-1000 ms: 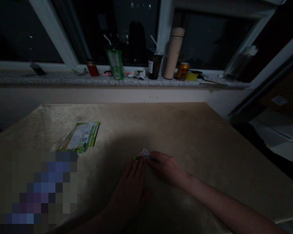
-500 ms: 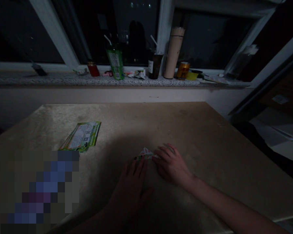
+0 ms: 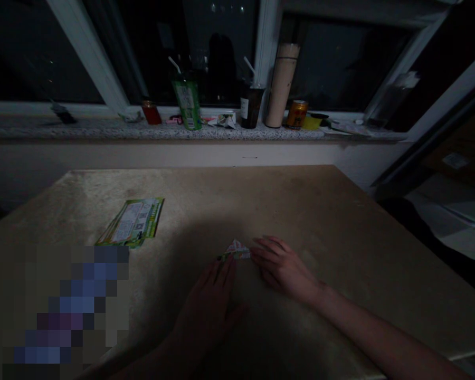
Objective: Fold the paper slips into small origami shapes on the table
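A small folded paper (image 3: 237, 250), triangular and printed in green, white and red, lies on the table. My left hand (image 3: 211, 295) rests flat, palm down, its fingertips on the paper's lower left edge and its thumb spread aside. At the paper's right corner are the fingertips of my right hand (image 3: 283, 269); its fingers are loosely bent and apart, with nothing seen in them. Whether they touch the corner is hard to tell in the dim light.
A fanned stack of printed green leaflets (image 3: 132, 221) lies on the table (image 3: 301, 195) at the left. On the windowsill (image 3: 114, 131) stand a green cup (image 3: 188, 103), a dark drink cup (image 3: 251, 108), a tall pink flask (image 3: 282, 87) and a gold can (image 3: 296, 114). A blurred-out patch covers the lower left.
My right hand has slid slightly to the right, so more of the folded paper's right corner shows. My left hand stays nearly in place on the paper.
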A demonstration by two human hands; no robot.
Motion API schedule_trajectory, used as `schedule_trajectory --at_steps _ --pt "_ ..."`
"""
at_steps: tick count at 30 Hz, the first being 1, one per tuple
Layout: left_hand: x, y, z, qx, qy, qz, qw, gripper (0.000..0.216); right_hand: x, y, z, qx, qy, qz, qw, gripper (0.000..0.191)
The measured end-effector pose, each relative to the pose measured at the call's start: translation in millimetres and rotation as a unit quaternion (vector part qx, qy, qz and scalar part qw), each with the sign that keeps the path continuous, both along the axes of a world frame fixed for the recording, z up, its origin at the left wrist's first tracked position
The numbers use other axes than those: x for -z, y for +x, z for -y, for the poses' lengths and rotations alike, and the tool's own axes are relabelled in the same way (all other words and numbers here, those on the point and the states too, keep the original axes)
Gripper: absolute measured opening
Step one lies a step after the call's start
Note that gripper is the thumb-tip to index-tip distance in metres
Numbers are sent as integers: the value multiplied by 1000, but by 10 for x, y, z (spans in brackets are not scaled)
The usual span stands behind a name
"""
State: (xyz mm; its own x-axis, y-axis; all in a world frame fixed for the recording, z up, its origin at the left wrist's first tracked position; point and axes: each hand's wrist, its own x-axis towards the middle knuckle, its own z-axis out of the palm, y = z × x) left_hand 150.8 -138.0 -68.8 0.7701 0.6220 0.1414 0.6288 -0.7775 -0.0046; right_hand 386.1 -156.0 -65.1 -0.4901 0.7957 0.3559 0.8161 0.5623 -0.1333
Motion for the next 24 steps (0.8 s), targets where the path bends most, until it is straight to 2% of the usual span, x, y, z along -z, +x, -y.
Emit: schedule_trajectory --at_steps 3,10,24 --pt "-19 32 -14 -11 -4 4 1000 64 -39 1 -2 -19 -16 19 1000 36" --pt "-144 98 -59 -6 -21 11 1000 62 -154 -138 9 7 -38 66 997 52" --pt "-124 -51 -75 22 84 11 996 62 -101 -35 -77 -1 -65 21 998 40"
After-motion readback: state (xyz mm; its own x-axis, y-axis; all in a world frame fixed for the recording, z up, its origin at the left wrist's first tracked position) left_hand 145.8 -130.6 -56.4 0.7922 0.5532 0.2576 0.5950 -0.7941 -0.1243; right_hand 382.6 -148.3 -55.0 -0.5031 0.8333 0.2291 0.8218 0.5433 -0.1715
